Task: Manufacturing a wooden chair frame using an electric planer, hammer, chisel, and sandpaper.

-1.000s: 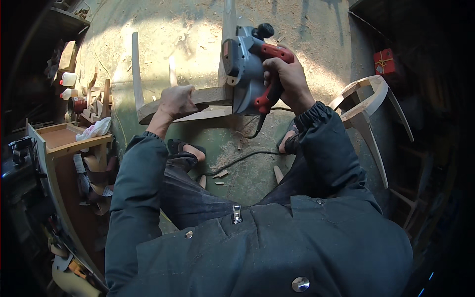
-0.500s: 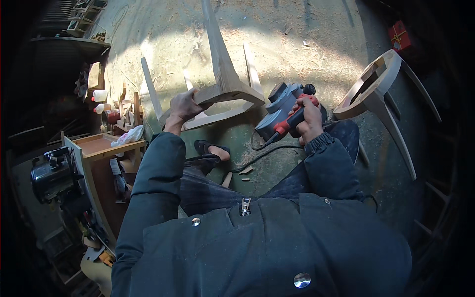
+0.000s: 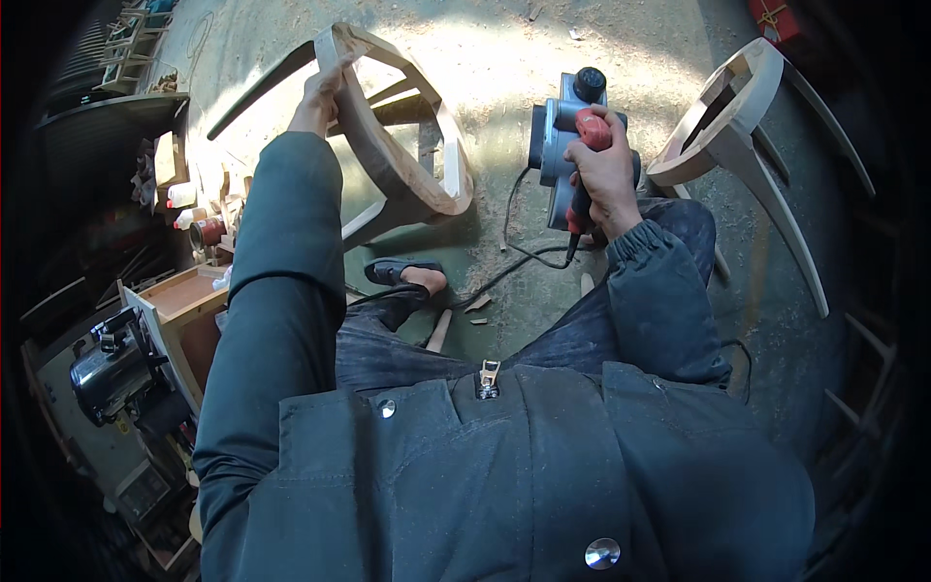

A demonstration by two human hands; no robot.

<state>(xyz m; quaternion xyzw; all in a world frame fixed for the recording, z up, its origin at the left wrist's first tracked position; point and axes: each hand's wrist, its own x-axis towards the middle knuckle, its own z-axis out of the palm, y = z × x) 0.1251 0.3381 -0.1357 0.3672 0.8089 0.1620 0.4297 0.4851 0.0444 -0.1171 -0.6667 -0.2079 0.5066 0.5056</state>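
Observation:
My left hand (image 3: pixel 320 99) grips the curved rail of a bare wooden chair frame (image 3: pixel 367 136), its fingers closed round the wood. The frame is tilted, with one leg pointing to the far left and another toward me. In my right hand (image 3: pixel 608 175) is an electric hand planer (image 3: pixel 556 145) with a grey body, a black knob and a red handle. My fingers wrap the handle, and the planer is apart from the frame. Its black cord (image 3: pixel 514 260) loops down toward my legs.
A second wooden chair frame (image 3: pixel 722 155) stands at the right, near my knee. Far right is a red box (image 3: pixel 779 17). At left are a wooden cabinet (image 3: pixel 179 301), a black motor (image 3: pixel 112 373) and several bottles. Wood offcuts (image 3: pixel 478 303) and shavings litter the floor.
The chair frame has been turned and tipped over to the left by my left hand, which moved farther out. My right hand has raised and rotated the planer.

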